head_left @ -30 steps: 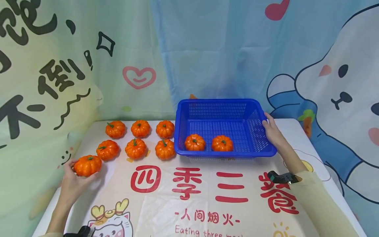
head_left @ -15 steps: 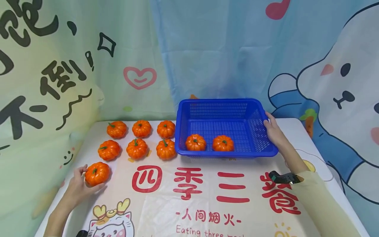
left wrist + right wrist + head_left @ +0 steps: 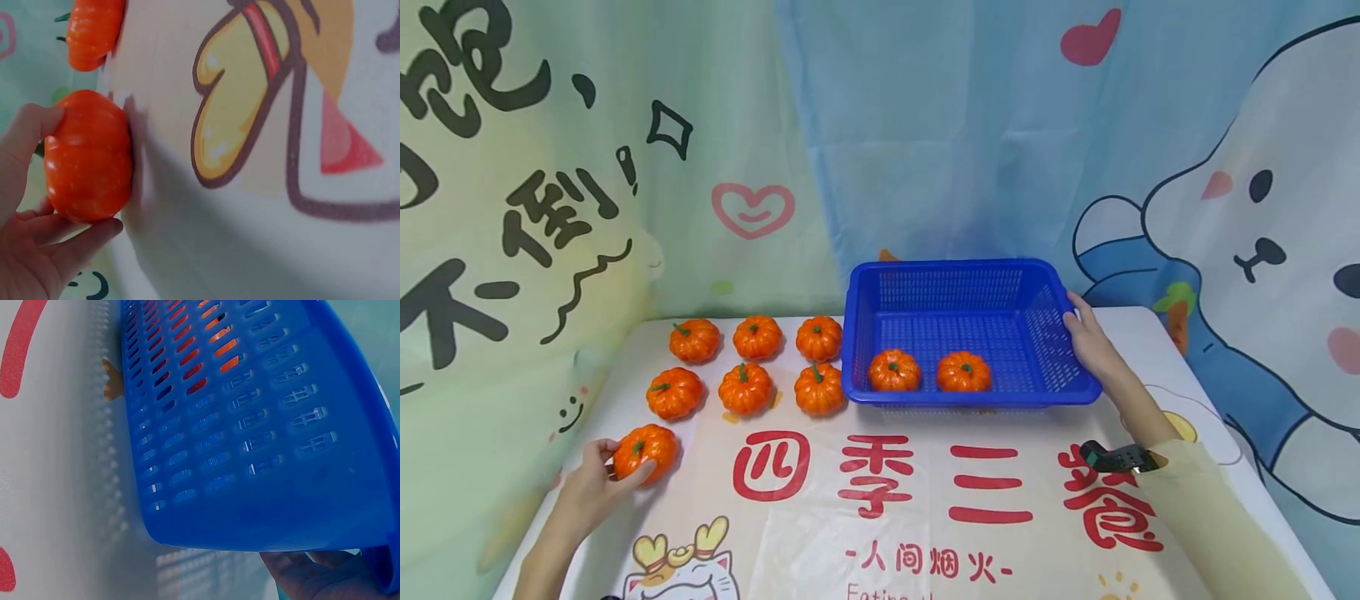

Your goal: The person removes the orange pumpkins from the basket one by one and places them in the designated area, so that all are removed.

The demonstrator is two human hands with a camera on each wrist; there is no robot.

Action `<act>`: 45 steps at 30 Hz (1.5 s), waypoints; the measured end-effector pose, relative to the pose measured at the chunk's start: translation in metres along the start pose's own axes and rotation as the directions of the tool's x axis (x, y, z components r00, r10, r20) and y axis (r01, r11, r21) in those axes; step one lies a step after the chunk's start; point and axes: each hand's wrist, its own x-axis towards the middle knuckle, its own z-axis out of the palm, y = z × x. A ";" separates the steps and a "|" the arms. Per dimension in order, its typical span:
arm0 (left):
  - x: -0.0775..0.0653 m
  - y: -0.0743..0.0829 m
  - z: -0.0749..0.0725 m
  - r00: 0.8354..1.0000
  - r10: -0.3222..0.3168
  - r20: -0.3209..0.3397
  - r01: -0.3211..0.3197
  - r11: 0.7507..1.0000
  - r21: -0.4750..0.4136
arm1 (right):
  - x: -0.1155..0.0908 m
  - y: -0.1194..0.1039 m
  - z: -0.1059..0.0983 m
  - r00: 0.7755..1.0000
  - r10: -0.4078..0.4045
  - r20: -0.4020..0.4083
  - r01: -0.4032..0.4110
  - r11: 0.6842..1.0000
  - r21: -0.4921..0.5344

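Note:
My left hand has its thumb and fingers round an orange toy pumpkin at the table's left side. In the left wrist view, the thumb lies on one side of that pumpkin and the fingertips on the other. My right hand holds the right rim of a blue plastic basket. Two pumpkins, one on the left and one near the middle, sit along the basket's near side. In the right wrist view, the fingers show under the rim, and orange shows through the basket's slots.
Several more pumpkins stand in two rows left of the basket, among them a back one and a front one. A printed cloth covers the table. A patterned curtain hangs behind. A thin cable lies at the right.
The left-hand pumpkin has shifted right and nearer the viewer since the first frame. The left thumb has since closed in over its near side. Right hand and basket stay put; the view tilts slightly.

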 end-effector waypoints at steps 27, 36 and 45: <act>-0.015 0.105 0.045 0.859 0.478 -0.184 -0.494 0.868 -0.054 | -0.003 -0.001 0.002 1.000 -0.008 -0.008 0.008 1.000 -0.003; -0.016 0.117 0.065 0.899 0.435 -0.045 -0.438 0.894 -0.099 | -0.001 0.002 0.001 1.000 -0.002 -0.003 0.002 1.000 -0.005; -0.017 0.132 0.075 0.876 0.483 -0.005 -0.478 0.866 -0.146 | -0.002 -0.001 0.001 1.000 0.004 0.000 -0.004 1.000 0.003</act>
